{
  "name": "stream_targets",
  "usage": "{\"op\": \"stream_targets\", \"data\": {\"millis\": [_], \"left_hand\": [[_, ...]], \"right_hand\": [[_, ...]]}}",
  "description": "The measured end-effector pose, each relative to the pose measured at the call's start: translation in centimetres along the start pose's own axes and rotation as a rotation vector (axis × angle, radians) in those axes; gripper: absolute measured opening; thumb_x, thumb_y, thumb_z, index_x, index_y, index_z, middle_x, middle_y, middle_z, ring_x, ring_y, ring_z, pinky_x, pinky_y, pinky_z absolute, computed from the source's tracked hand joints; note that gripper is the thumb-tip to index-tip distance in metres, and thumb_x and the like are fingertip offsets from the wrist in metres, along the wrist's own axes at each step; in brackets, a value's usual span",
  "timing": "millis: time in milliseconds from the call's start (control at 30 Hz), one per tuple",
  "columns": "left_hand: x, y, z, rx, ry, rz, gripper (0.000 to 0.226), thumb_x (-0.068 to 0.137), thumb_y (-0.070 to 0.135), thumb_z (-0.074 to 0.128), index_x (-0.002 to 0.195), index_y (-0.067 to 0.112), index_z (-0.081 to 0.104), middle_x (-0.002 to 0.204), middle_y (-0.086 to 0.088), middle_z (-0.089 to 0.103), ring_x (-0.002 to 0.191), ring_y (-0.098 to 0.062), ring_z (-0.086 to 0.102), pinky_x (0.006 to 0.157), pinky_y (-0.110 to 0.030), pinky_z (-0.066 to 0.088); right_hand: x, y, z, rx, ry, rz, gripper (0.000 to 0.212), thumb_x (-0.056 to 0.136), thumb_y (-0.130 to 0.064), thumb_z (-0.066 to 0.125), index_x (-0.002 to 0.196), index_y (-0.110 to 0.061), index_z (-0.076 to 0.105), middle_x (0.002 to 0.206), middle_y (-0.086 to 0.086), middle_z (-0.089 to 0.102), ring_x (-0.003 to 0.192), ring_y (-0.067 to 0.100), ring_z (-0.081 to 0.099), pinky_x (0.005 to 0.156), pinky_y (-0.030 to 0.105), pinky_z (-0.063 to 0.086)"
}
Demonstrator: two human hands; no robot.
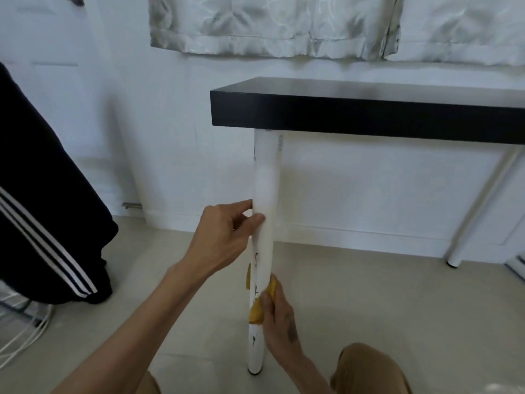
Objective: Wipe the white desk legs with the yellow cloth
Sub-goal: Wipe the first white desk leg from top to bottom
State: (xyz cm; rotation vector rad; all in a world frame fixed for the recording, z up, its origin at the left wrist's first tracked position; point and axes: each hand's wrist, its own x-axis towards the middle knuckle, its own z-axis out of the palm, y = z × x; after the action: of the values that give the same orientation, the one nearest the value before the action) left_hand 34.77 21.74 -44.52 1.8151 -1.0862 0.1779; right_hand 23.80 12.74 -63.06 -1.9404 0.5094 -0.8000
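The right hand (279,322) presses the yellow cloth (260,309) around the lower part of the near white leg (264,228), fingers closed on the cloth, with dark marks showing on the leg above and below it. Higher up, the left hand (224,237) steadies the same leg with thumb and fingertips touching its left side, holding nothing else. Beyond stand the black desktop (369,115) and a far leg (480,206) by the wall.

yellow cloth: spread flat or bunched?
Bunched. The yellow cloth is wadded in the right hand and pressed against the near white cylindrical desk leg, low down.
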Motion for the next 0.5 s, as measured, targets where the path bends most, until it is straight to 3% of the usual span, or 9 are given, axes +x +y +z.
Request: {"op": "stream_targets", "data": {"millis": [67,133,200,267,367,433,500], "left_hand": [[0.0,0.1,0.1,0.057,0.004,0.033,0.021,0.095,0.025,0.062,0.113,0.021,0.072,0.072,0.004,0.074,0.063,-0.017,0.070,0.067,-0.039,0.058],[0.2,-0.1,0.2,0.086,0.002,0.045,0.024,0.095,0.032,0.059,0.109,0.017,0.072,0.070,0.000,0.073,0.062,-0.019,0.069,0.067,-0.040,0.057],[0.4,-0.4,0.4,0.098,-0.006,0.041,0.034,0.093,0.039,0.053,0.103,0.012,0.069,0.069,-0.005,0.071,0.063,-0.023,0.068,0.066,-0.043,0.056],[0.4,-0.6,0.6,0.118,-0.011,0.046,0.033,0.094,0.037,0.053,0.101,0.009,0.068,0.070,-0.006,0.071,0.064,-0.024,0.068,0.066,-0.044,0.055],[0.3,-0.5,0.7,0.119,-0.001,0.067,0.031,0.095,0.035,0.052,0.102,0.009,0.067,0.070,-0.005,0.070,0.064,-0.024,0.067,0.066,-0.042,0.055],[0.2,-0.6,0.8,0.101,0.009,0.061,0.034,0.093,0.038,0.049,0.102,0.010,0.067,0.068,-0.006,0.069,0.064,-0.026,0.067,0.065,-0.044,0.054],[0.1,-0.7,0.9,0.090,0.006,0.056,0.034,0.093,0.038,0.048,0.102,0.011,0.066,0.067,-0.006,0.068,0.063,-0.027,0.066,0.065,-0.045,0.054]], "right_hand": [[1.4,-2.5,-1.7,0.064,-0.033,-0.022,0.043,0.106,-0.021,0.040,0.126,-0.059,0.046,0.101,0.006,0.068,0.088,0.017,0.065,0.079,0.023,0.055],[4.0,-6.4,-3.2,0.242,-0.035,-0.118,0.040,0.107,-0.014,0.040,0.142,-0.032,0.047,0.108,0.010,0.066,0.089,0.007,0.064,0.082,0.012,0.051],[6.5,-9.4,-3.8,0.310,-0.009,-0.210,0.047,0.108,-0.017,0.036,0.154,-0.016,0.032,0.134,0.001,0.062,0.119,0.000,0.059,0.102,0.018,0.047],[6.6,-9.3,-2.9,0.295,0.016,-0.219,0.052,0.107,-0.021,0.033,0.158,-0.017,0.022,0.154,0.001,0.046,0.138,0.009,0.048,0.113,0.026,0.040],[2.7,-2.9,-0.2,0.134,0.006,-0.056,0.047,0.105,-0.031,0.031,0.152,-0.030,0.027,0.128,-0.007,0.061,0.112,0.000,0.060,0.095,0.018,0.048],[-0.2,1.9,1.4,0.030,-0.071,0.114,0.039,0.107,-0.031,0.031,0.144,-0.042,0.026,0.112,-0.007,0.064,0.096,0.004,0.063,0.084,0.023,0.050],[-1.7,4.9,2.0,-0.022,-0.164,0.264,0.039,0.108,-0.029,0.033,0.142,-0.044,0.023,0.124,0.001,0.064,0.107,0.014,0.064,0.090,0.028,0.051]]}}
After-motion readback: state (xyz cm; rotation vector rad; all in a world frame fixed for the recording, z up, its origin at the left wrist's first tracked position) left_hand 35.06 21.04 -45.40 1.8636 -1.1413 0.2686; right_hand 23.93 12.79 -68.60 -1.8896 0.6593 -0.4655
